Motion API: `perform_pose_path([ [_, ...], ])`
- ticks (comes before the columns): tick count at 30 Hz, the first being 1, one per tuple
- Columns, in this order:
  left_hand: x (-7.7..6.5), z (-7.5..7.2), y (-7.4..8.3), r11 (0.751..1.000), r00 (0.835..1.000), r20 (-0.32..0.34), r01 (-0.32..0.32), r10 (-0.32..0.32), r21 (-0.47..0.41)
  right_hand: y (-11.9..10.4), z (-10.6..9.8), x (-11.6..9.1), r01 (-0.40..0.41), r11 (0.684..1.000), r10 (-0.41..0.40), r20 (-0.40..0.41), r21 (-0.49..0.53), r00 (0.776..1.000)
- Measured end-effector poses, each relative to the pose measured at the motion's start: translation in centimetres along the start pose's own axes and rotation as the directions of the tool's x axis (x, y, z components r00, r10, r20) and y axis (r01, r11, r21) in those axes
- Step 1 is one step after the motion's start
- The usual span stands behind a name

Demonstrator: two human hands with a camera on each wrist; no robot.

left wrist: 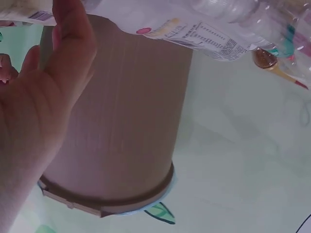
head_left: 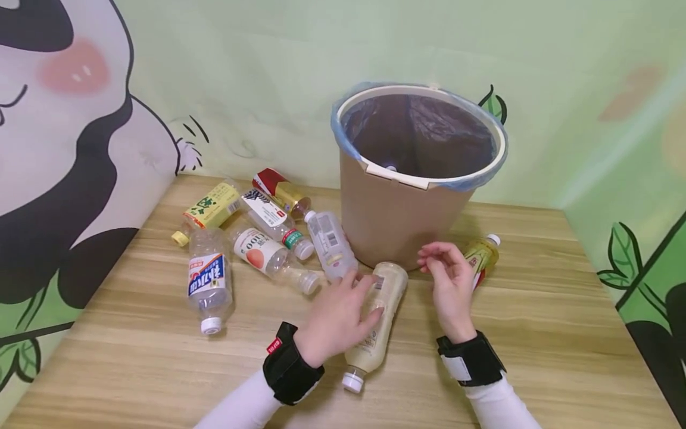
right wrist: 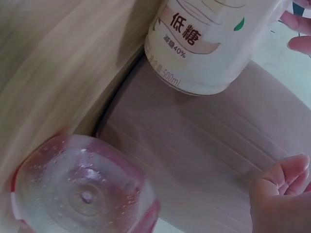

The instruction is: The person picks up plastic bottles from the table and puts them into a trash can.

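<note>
A beige-filled plastic bottle (head_left: 393,298) with a white cap lies in front of the bin, its cap toward the person. My left hand (head_left: 337,316) is over its left side, fingers spread and thumb lying across it; firm contact cannot be told. In the right wrist view, the bottle's base (right wrist: 194,53) shows a printed label. My right hand (head_left: 452,283) hovers by the bin's front with loosely bent fingers and nothing in it. Just beyond that hand lies a bottle with a yellow-green label (head_left: 485,256), partly hidden. A translucent bottle (head_left: 331,244) leans near the left fingertips.
The brown bin (head_left: 396,220), lined with a blue bag (head_left: 343,140), stands at the back of the wooden table (head_left: 541,310). Several empty bottles lie to its left, including a blue-and-white-labelled one (head_left: 209,280), a peach-labelled one (head_left: 257,250) and a yellow-labelled one (head_left: 214,205).
</note>
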State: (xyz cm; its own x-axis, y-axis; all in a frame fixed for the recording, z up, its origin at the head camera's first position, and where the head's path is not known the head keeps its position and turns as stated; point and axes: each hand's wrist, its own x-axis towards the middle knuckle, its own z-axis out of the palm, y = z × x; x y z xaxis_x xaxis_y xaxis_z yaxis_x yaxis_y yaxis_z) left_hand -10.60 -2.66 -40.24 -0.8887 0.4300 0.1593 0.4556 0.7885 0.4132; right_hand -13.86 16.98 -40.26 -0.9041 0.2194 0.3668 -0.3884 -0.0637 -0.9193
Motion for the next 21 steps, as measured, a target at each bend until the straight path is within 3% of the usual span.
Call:
perform_pose_path([
  [4,-0.3,0.5,0.6,0.998,1.0,0.012,0.005,-0.006,0.055,0.1,-0.4,0.0,-0.016,1.0,0.016,-0.004,-0.005,1.0],
  [13,-1.0,1.5,1.8,0.986,0.999,0.027,-0.046,0.042,0.16,0.1,-0.7,0.1,-0.027,1.0,0.027,-0.006,-0.011,1.0],
  [16,-1.2,1.7,2.2,0.979,0.997,0.076,-0.036,0.022,0.199,0.1,-0.7,0.1,-0.03,0.999,0.03,-0.005,-0.017,1.0],
  [21,-1.5,1.9,2.9,0.984,0.981,0.191,0.0,-0.035,0.178,0.0,-0.8,0.2,-0.036,0.999,0.036,-0.011,-0.027,0.999],
])
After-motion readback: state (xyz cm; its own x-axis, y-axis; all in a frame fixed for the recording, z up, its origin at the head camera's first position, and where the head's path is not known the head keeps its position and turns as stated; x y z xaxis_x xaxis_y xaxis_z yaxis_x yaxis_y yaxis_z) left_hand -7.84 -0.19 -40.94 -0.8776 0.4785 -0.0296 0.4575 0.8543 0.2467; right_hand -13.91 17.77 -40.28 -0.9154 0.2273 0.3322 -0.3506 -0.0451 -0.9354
